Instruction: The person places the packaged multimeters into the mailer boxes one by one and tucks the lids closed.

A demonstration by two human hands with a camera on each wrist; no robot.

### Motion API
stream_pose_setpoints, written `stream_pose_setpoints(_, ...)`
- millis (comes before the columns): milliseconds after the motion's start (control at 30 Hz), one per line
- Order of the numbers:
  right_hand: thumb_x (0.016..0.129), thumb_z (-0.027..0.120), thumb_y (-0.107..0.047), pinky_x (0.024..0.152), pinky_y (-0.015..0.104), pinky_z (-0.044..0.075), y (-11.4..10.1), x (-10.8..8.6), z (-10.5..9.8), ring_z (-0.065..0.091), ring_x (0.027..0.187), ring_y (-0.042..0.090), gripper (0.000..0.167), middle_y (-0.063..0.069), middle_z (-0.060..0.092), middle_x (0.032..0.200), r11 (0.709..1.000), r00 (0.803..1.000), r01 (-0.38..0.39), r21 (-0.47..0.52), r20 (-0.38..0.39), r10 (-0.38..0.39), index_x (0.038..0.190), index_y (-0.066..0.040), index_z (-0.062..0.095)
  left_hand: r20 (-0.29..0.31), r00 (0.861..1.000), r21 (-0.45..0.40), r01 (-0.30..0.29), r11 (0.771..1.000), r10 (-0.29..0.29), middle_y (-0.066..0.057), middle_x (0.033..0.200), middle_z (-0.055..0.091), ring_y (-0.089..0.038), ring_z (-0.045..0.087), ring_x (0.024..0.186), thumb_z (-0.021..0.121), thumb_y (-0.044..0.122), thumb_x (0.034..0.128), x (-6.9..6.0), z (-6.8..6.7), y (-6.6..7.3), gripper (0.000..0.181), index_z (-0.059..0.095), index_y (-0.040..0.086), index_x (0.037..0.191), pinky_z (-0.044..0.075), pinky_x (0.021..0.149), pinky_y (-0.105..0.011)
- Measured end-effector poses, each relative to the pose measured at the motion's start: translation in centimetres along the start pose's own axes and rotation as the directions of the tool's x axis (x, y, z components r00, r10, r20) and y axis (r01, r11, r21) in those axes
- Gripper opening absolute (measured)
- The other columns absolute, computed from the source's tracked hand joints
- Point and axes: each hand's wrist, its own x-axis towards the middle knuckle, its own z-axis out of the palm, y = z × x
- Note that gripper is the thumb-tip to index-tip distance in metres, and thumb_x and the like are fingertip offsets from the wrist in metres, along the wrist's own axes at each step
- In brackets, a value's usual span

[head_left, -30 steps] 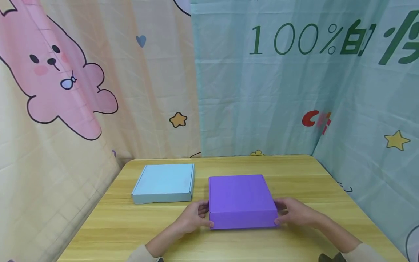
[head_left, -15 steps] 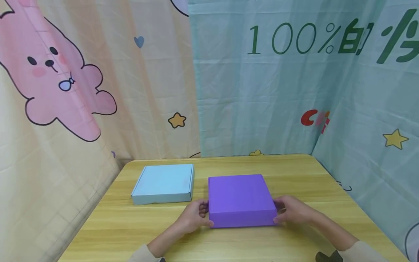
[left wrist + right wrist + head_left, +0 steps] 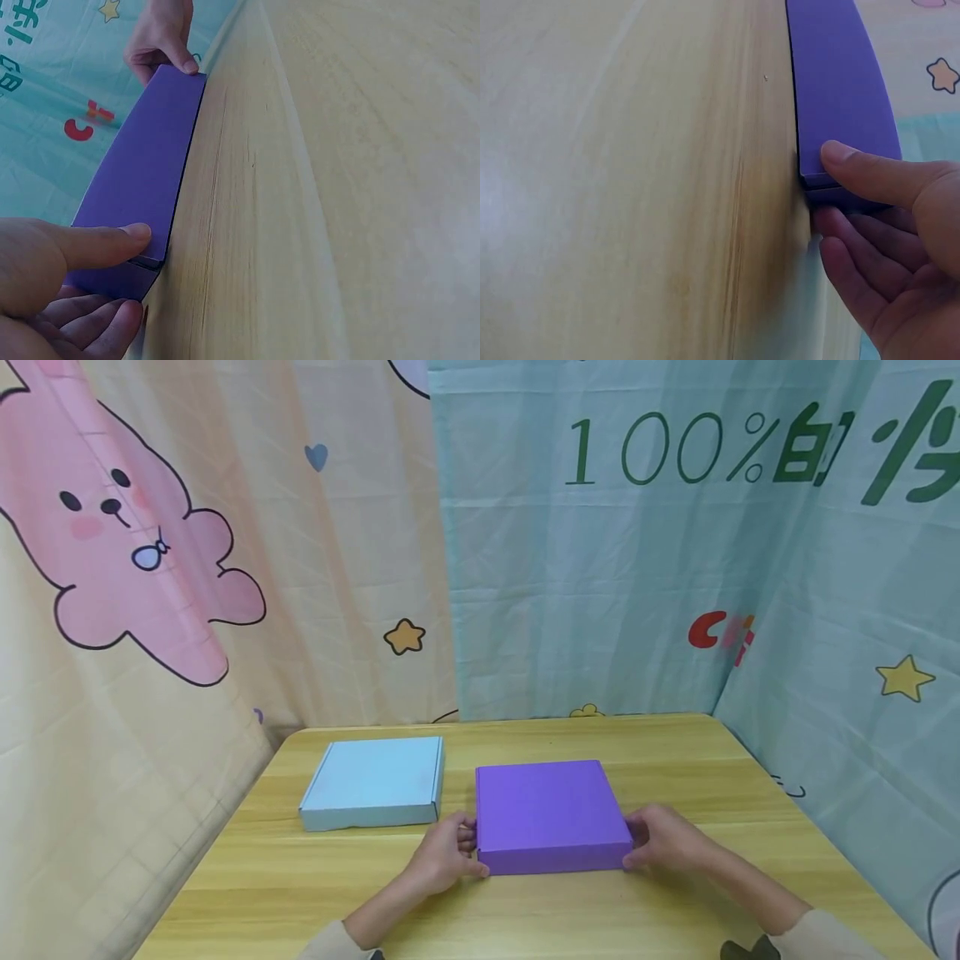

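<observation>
A closed purple cardboard box (image 3: 553, 810) is at the middle of the wooden table, its lid side up. My left hand (image 3: 444, 853) grips its near left corner; in the left wrist view the thumb (image 3: 112, 241) presses the front face and the curled fingers (image 3: 90, 322) lie at the side. At the near right corner, my right hand (image 3: 663, 839) holds the box likewise, thumb (image 3: 862, 165) on the front and fingers (image 3: 870, 251) by the side. Whether the box's underside fully touches the table, I cannot tell.
A flat light-blue box (image 3: 375, 781) lies closed to the left, just beyond my left hand. Printed curtains (image 3: 585, 568) hang behind and along both sides of the wooden table (image 3: 300, 893).
The purple box's lower front edge has shifted slightly away from me, and its front face looks narrower. Both hands moved with it, keeping their grip. The light-blue box stays put.
</observation>
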Motion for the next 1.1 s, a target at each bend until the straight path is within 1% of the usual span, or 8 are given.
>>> stream_pose_setpoints(133, 0.074, 0.093, -0.01, 0.083, 0.039, 0.058, 0.0, 0.0, 0.2, 0.064, 0.085, 0.015, 0.039, 0.001, 0.076, 0.099, 1.0, 1.0, -0.004, -0.012, -0.023, 0.004, 0.109, -0.001, 0.078, -0.009, 1.0, 0.03, -0.008, 1.0, 0.008, -0.03, 0.116, 0.069, -0.043, 0.069, 0.108, 0.092, -0.011, 0.0631, 0.3, 0.0, 0.0, 0.062, 0.058, -0.008, 0.116, 0.058, 0.091, -0.048)
stream_pose_setpoints(233, 0.075, 0.093, -0.01, 0.079, 0.032, 0.058, 0.2, 0.0, 0.3, 0.062, 0.082, 0.012, 0.036, 0.0, 0.076, 0.096, 1.0, 1.0, 0.014, -0.023, -0.025, -0.014, 0.107, -0.002, 0.079, -0.008, 1.0, 0.04, -0.009, 0.999, 0.009, -0.029, 0.114, 0.07, -0.043, 0.07, 0.106, 0.091, -0.012, 0.063, 0.3, 0.1, -0.1, 0.06, 0.059, -0.006, 0.114, 0.058, 0.09, -0.049)
stream_pose_setpoints(433, 0.076, 0.092, -0.01, 0.078, 0.031, 0.06, 0.8, 0.0, 0.5, 0.068, 0.083, 0.008, 0.035, -0.001, 0.077, 0.095, 0.997, 0.997, 0.073, -0.022, -0.017, -0.074, 0.108, -0.002, 0.079, -0.002, 1.0, 0.053, -0.015, 0.999, 0.015, -0.028, 0.112, 0.071, -0.041, 0.071, 0.104, 0.091, -0.012, 0.0637, 0.1, 0.0, 0.0, 0.058, 0.059, -0.006, 0.112, 0.059, 0.089, -0.048)
stream_pose_setpoints(633, 0.077, 0.092, -0.014, 0.075, 0.027, 0.058, 1.7, 0.1, 0.1, 0.067, 0.082, 0.008, 0.038, 0.001, 0.077, 0.095, 0.997, 0.997, 0.081, 0.017, -0.007, -0.081, 0.11, 0.001, 0.078, 0.0, 1.0, 0.033, -0.009, 0.999, 0.009, -0.029, 0.113, 0.071, -0.042, 0.071, 0.105, 0.091, -0.011, 0.0633, 0.4, 0.0, 0.2, 0.06, 0.058, -0.006, 0.113, 0.059, 0.089, -0.048)
stream_pose_setpoints(733, 0.078, 0.092, -0.016, 0.074, 0.026, 0.058, 2.0, 0.2, -0.2, 0.067, 0.083, 0.007, 0.041, 0.003, 0.078, 0.098, 0.995, 0.996, 0.092, 0.025, -0.007, -0.091, 0.112, 0.002, 0.078, 0.001, 1.0, 0.018, 0.002, 1.0, -0.002, -0.028, 0.114, 0.071, -0.041, 0.071, 0.105, 0.091, -0.011, 0.064, 0.7, 0.0, 0.3, 0.06, 0.058, -0.006, 0.114, 0.058, 0.09, -0.047)
stream_pose_setpoints(900, 0.08, 0.091, -0.016, 0.071, 0.026, 0.057, 2.6, 0.8, -0.7, 0.063, 0.08, 0.007, 0.045, -0.002, 0.077, 0.097, 0.993, 0.994, 0.11, 0.036, 0.006, -0.111, 0.116, 0.004, 0.076, -0.001, 1.0, -0.015, 0.017, 1.0, -0.017, -0.026, 0.114, 0.071, -0.039, 0.071, 0.106, 0.091, -0.012, 0.0648, 1.5, 0.2, 0.3, 0.06, 0.058, -0.005, 0.114, 0.058, 0.091, -0.046)
stream_pose_setpoints(1000, 0.08, 0.09, -0.014, 0.069, 0.026, 0.056, 3.0, 1.4, -1.2, 0.061, 0.079, 0.008, 0.042, -0.005, 0.076, 0.094, 0.992, 0.993, 0.112, 0.054, 0.015, -0.113, 0.115, 0.004, 0.076, -0.01, 0.999, -0.029, 0.032, 0.999, -0.032, -0.024, 0.114, 0.072, -0.037, 0.07, 0.106, 0.091, -0.012, 0.0655, 2.3, 0.4, 0.3, 0.06, 0.058, -0.004, 0.115, 0.058, 0.091, -0.046)
stream_pose_setpoints(1100, 0.079, 0.091, -0.012, 0.067, 0.025, 0.055, 3.5, 2.1, -1.6, 0.06, 0.076, 0.007, 0.035, -0.006, 0.075, 0.089, 0.99, 0.992, 0.128, 0.056, 0.003, -0.128, 0.108, 0.002, 0.079, -0.02, 0.998, -0.084, 0.051, 0.995, -0.053, -0.023, 0.115, 0.072, -0.036, 0.07, 0.107, 0.09, -0.013, 0.0669, 3.0, 0.5, 0.1, 0.06, 0.057, -0.004, 0.117, 0.059, 0.09, -0.045)
